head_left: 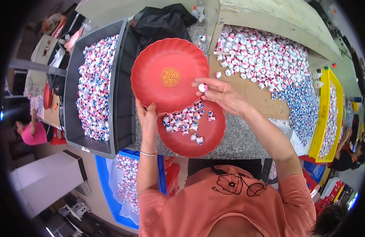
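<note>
My left hand (147, 117) grips the lower edge of a red scalloped plate (151, 67) with a gold emblem at its centre. Nothing lies on this plate. Between the fingertips of my right hand (226, 95) is a small white-and-pink figurine (202, 87), just off the plate's right edge. A second red scalloped plate (214, 132) is partly covered by the first one. It holds several small figurines (182, 120) in white, pink and blue, with dark markings on some.
At left stands a dark grey crate (129, 91) full of figurines; a blue bin (105, 177) with more is below it. White-and-pink pieces (261, 55) and blue ones (304, 110) heap on cardboard (265, 96) at right, beside a yellow tray (323, 106). Other people sit at both sides.
</note>
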`<state>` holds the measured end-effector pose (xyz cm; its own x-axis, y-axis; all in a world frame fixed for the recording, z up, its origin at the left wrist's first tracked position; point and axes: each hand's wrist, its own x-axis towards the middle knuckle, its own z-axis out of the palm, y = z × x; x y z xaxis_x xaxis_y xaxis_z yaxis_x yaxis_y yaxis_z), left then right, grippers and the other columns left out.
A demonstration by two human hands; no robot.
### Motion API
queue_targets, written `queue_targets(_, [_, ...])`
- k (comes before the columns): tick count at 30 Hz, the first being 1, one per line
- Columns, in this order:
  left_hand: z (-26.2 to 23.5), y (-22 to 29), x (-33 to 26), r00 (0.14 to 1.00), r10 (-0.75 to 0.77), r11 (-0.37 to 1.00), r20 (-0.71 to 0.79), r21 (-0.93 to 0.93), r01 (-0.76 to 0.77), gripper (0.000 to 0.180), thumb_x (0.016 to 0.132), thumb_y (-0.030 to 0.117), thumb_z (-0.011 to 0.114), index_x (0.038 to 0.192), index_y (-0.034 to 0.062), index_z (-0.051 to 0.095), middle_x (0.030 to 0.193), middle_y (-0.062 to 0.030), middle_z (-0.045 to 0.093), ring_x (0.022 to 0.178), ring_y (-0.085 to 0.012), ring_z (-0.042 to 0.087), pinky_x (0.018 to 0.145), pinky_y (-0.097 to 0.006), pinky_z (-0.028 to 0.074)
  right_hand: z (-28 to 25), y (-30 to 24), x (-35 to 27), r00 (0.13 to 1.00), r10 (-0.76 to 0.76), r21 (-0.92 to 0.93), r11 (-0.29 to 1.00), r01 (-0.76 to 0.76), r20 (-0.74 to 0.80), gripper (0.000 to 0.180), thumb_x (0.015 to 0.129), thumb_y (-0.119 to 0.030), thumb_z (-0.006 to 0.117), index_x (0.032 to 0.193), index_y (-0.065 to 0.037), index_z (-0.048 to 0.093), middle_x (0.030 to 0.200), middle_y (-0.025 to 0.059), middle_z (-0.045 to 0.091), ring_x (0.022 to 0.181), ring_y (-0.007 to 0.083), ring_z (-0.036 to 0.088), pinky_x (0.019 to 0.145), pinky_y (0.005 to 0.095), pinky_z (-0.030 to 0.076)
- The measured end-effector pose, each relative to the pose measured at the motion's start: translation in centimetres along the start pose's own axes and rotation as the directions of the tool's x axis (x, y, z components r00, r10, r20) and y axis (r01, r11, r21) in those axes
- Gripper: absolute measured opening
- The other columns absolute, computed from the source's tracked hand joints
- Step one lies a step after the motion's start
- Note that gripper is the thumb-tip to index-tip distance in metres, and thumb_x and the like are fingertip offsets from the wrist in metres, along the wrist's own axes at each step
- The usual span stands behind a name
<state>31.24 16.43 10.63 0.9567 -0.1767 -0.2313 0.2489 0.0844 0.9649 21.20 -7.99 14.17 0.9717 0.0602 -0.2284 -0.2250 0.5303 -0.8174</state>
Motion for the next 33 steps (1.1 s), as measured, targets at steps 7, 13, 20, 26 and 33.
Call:
queue_targets(7, [-2.3,1.6,-0.5,0.999,-0.020,0.998,0.024,0.055,0.019,0.065,0.088,-0.005,0.045,0.147,0.0113,0.026,0.132,-0.0106,0.049,0.110,-0.0219,0.057,0.077,-0.034,0.058,1.5,1.7,-0.1,0.931,-0.159,-0.357,0.934,0.034,-0.328,0.038,0.089,0.000,0.063,0.126,-0.005,0.059,0.112,0.0055,0.067,0.098,0.0096,0.063,0.088,0.0245,0.051])
queue_targets(13, [-4.0,1.9,-1.0,0.999,0.043,0.997,0.002,0.066,-0.043,0.060,0.087,-0.003,0.047,0.144,0.0072,0.032,0.131,-0.0092,0.051,0.110,-0.0207,0.057,0.081,-0.033,0.052,2.6,2.6,-0.4,0.902,-0.168,-0.339,0.941,0.025,-0.398,0.037,0.085,-0.002,0.069,0.122,-0.004,0.062,0.105,0.0054,0.069,0.092,0.0082,0.065,0.081,0.0229,0.053])
queue_targets(20, [-5.5,3.2,-2.2,0.998,0.070,0.981,0.000,0.183,-0.069,0.061,0.086,-0.002,0.047,0.144,0.0070,0.034,0.128,-0.0095,0.053,0.108,-0.0219,0.059,0.073,-0.032,0.058,0.4,4.7,-3.1,0.778,-0.369,-0.478,0.872,0.101,-0.508,0.034,0.085,-0.002,0.069,0.119,-0.005,0.062,0.089,0.0000,0.065,0.083,0.0049,0.060,0.075,0.0206,0.051])
queue_targets(26, [-4.6,5.0,-3.2,0.983,-0.059,0.987,0.171,0.157,0.032,0.059,0.084,-0.006,0.046,0.142,0.0014,0.037,0.136,-0.0108,0.049,0.122,-0.0223,0.050,0.102,-0.034,0.041,-6.4,1.5,-4.1,0.633,-0.296,-0.612,0.704,-0.361,-0.715,0.032,0.091,-0.019,0.065,0.121,-0.008,0.063,0.088,-0.0012,0.063,0.080,0.0081,0.058,0.078,0.0248,0.049])
queue_targets(33, [1.6,4.8,-4.3,0.866,-0.218,0.959,0.451,0.265,0.103,0.060,0.081,-0.010,0.044,0.141,-0.0012,0.039,0.136,-0.0119,0.051,0.127,-0.0215,0.048,0.107,-0.033,0.035,-14.4,-6.3,-0.8,0.641,-0.594,-0.423,0.802,0.421,-0.487,0.070,0.094,-0.018,0.059,0.148,0.001,0.019,0.151,0.0182,0.031,0.136,0.0219,0.037,0.109,0.0321,0.034])
